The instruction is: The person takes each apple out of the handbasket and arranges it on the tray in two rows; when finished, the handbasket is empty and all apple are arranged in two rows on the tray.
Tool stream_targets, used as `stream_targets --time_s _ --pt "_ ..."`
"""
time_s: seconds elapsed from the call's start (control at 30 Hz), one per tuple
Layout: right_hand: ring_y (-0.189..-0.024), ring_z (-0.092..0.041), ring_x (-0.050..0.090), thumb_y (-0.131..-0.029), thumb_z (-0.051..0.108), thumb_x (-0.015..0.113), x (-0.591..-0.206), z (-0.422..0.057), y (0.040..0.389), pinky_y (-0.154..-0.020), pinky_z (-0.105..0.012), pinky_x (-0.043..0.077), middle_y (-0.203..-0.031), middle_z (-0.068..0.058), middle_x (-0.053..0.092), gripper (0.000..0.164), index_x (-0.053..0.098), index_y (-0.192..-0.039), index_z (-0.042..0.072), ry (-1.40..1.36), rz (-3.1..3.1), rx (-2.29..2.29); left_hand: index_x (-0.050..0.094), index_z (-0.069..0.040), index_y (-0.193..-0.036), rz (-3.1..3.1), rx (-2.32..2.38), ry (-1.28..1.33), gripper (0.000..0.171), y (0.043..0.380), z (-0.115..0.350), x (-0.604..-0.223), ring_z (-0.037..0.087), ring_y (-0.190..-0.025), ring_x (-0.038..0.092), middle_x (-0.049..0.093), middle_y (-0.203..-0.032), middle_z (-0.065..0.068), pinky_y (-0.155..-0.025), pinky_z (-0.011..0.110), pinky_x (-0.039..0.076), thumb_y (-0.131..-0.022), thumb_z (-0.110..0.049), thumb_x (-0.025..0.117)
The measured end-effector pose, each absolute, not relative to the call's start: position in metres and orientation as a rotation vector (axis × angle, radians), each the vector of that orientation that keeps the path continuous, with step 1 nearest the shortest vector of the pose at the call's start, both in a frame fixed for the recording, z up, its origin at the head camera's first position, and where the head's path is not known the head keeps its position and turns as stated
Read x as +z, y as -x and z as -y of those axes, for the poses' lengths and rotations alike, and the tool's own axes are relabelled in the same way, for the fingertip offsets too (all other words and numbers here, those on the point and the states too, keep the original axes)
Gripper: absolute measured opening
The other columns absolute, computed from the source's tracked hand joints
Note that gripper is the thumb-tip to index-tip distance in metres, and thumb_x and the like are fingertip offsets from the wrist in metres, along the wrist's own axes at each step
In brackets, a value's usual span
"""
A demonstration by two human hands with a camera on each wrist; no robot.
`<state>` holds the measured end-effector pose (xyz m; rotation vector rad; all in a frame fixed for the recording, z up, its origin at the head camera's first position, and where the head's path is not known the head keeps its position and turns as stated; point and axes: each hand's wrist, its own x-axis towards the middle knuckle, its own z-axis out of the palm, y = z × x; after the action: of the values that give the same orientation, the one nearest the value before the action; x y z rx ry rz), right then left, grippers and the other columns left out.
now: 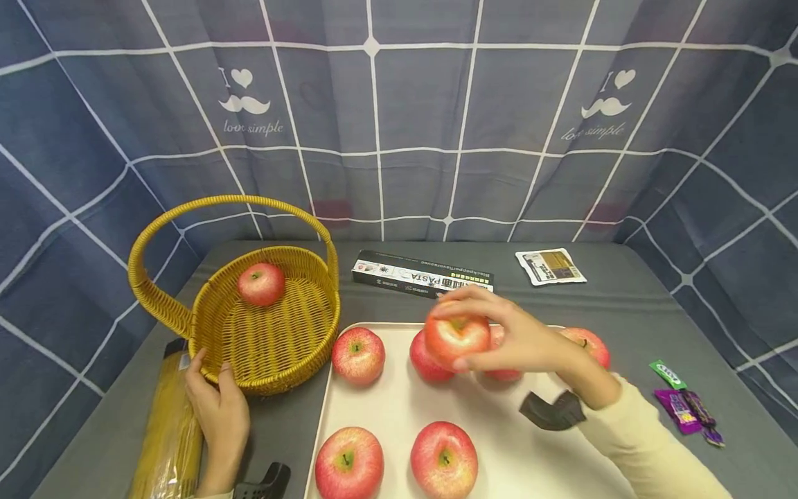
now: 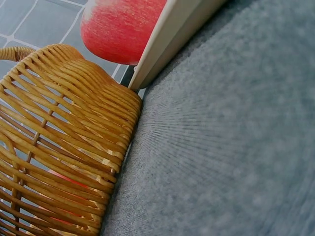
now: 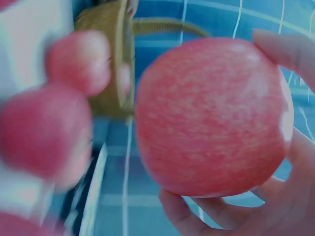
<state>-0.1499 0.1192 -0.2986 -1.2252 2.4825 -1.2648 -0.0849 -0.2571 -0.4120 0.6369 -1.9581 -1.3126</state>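
My right hand (image 1: 505, 333) grips a red apple (image 1: 457, 336), held up over the back part of a pale tray (image 1: 399, 409). In the right wrist view that apple (image 3: 214, 118) sits large between thumb and fingers. At the left, my left hand (image 1: 218, 409) holds the near rim of a yellow woven basket (image 1: 274, 333) with a tall handle; its other fingers are hidden. One apple (image 1: 261, 284) lies inside the basket. In the left wrist view only the basket's woven side (image 2: 64, 132) shows, not the hand.
Several more apples rest on the tray, including a front one (image 1: 445, 459) and a back left one (image 1: 358, 355). Behind it lie a black pasta box (image 1: 420, 274) and a white packet (image 1: 551, 267). Small candies (image 1: 679, 411) are at right, a noodle pack (image 1: 165, 430) at left.
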Motion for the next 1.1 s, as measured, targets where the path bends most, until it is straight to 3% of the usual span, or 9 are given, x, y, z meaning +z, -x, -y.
stream_targets --time_s 0.23,0.5,0.77,0.9,1.03,1.1 --pt "-0.118 -0.006 0.042 -0.067 0.019 0.079 -0.360 -0.200 0.096 -0.092 -0.013 0.036 -0.126 -0.002 0.050 0.059 0.055 -0.121 0.017 1.247 -2.636 -1.263 0.030 -0.005 -0.136 1.946 -1.290 -0.641 0.045 0.084 0.260 -0.412 0.036 -0.134 0.020 0.028 -0.138 0.023 -0.110 0.047 0.012 -0.092 -0.016 0.036" --pt "-0.118 -0.005 0.039 -0.066 0.017 0.078 -0.410 -0.211 0.057 -0.094 -0.009 0.032 -0.129 -0.005 0.044 0.070 0.047 -0.128 0.006 1.279 -2.583 -1.325 0.029 -0.005 -0.136 1.957 -1.284 -0.656 0.046 0.085 0.260 -0.415 0.033 -0.136 0.018 0.027 -0.140 0.022 -0.111 0.045 0.011 -0.092 -0.017 0.036" --pt "-0.118 0.000 0.038 -0.067 0.034 0.077 -0.402 -0.205 0.046 -0.093 -0.010 0.033 -0.133 0.003 0.040 0.079 0.040 -0.134 0.013 1.154 -2.668 -1.132 0.030 -0.007 -0.136 1.962 -1.265 -0.662 0.045 0.085 0.261 -0.415 0.031 -0.136 0.018 0.028 -0.140 0.020 -0.111 0.044 0.012 -0.093 -0.018 0.036" --pt "-0.127 0.006 0.026 -0.065 0.043 0.076 -0.389 -0.209 0.045 -0.088 -0.016 0.040 -0.142 0.001 0.032 0.089 0.033 -0.139 0.021 1.004 -2.766 -0.958 0.031 -0.006 -0.135 1.946 -1.254 -0.668 0.045 0.086 0.260 -0.415 0.032 -0.135 0.020 0.030 -0.139 0.021 -0.111 0.042 0.012 -0.092 -0.017 0.036" --pt "-0.130 0.003 0.022 -0.065 0.039 0.077 -0.363 -0.209 0.060 -0.086 -0.026 0.044 -0.144 -0.005 0.028 0.091 0.031 -0.141 0.017 1.066 -2.881 -0.868 0.033 -0.004 -0.134 1.930 -1.246 -0.656 0.044 0.086 0.258 -0.415 0.033 -0.134 0.023 0.032 -0.137 0.023 -0.111 0.042 0.014 -0.092 -0.016 0.038" --pt "-0.129 0.001 0.025 -0.069 0.037 0.075 -0.345 -0.203 0.071 -0.088 -0.027 0.043 -0.143 -0.001 0.029 0.086 0.031 -0.140 0.018 1.101 -2.934 -0.839 0.033 -0.004 -0.134 1.931 -1.250 -0.642 0.044 0.086 0.257 -0.415 0.034 -0.134 0.022 0.032 -0.137 0.024 -0.111 0.043 0.014 -0.092 -0.016 0.037"
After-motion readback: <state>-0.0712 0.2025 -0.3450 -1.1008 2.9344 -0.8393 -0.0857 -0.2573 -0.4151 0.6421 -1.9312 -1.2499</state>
